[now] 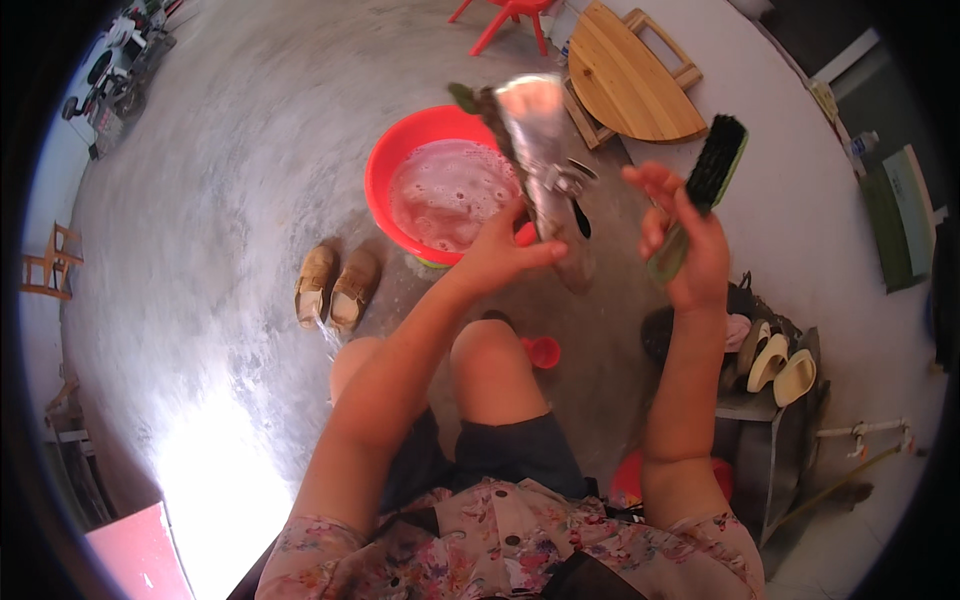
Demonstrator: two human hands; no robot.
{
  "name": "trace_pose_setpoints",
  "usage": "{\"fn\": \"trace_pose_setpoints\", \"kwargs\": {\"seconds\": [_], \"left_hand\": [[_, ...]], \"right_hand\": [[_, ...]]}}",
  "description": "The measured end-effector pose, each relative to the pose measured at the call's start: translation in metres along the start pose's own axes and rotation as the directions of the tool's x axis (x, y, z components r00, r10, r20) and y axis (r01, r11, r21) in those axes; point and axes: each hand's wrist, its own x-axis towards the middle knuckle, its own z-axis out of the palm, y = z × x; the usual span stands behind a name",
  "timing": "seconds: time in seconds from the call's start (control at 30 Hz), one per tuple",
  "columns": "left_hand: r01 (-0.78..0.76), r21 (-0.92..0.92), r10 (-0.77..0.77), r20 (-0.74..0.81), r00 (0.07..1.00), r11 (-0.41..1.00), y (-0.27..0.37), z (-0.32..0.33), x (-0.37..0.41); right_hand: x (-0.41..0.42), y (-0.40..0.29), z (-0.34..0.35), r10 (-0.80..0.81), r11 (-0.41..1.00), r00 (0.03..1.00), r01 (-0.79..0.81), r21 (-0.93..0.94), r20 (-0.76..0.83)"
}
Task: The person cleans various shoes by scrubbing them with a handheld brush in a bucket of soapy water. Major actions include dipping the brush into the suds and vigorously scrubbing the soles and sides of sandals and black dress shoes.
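My left hand (504, 251) grips a wet, shiny shoe (541, 150) with a strap and buckle at its side. The shoe is tilted and blurred, and part of it overlaps the right rim of a red plastic basin (379, 214). Soapy water (454, 191) with bubbles and foam fills much of the basin. My right hand (694, 247) holds a scrub brush (716, 161) by its green handle, black bristles upward. Brush and shoe are apart. On the floor left of my knees stands a pair of tan buckled clogs (334, 289).
A red plastic scoop (543, 352) lies by my right knee. Slippers (780, 367) sit on a low dark rack at right, near a wall pipe with taps (862, 431). A folded wooden table (630, 79) leans on the wall; a red stool (510, 19) stands beyond the basin.
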Motion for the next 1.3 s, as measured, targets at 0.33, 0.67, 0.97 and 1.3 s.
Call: {"fn": "trace_pose_setpoints", "kwargs": {"seconds": [0.33, 0.67, 0.97, 1.3], "left_hand": [[0.304, -0.041, -0.283, 0.264, 0.922, 0.952, -0.019, 0.071, 0.015], [0.365, 0.09, -0.343, 0.602, 0.721, 0.926, -0.036, 0.219, 0.043], [0.739, 0.102, -0.731, 0.289, 0.618, 0.666, -0.114, 0.195, -0.009], [0.763, -0.185, -0.758, 0.116, 0.642, 0.619, -0.117, 0.173, -0.009]], "right_hand": [[-0.065, 0.063, -0.102, 0.092, 0.937, 0.988, -0.043, -0.348, 0.126], [-0.15, 0.018, -0.188, -0.241, 0.768, 0.956, 0.083, -0.635, -0.166], [-0.164, 0.016, -0.258, -0.868, -0.052, 0.493, 0.022, -0.998, 0.056], [-0.352, 0.418, -0.31, 0.519, -0.17, 0.558, -0.676, -0.717, -0.648]]}}
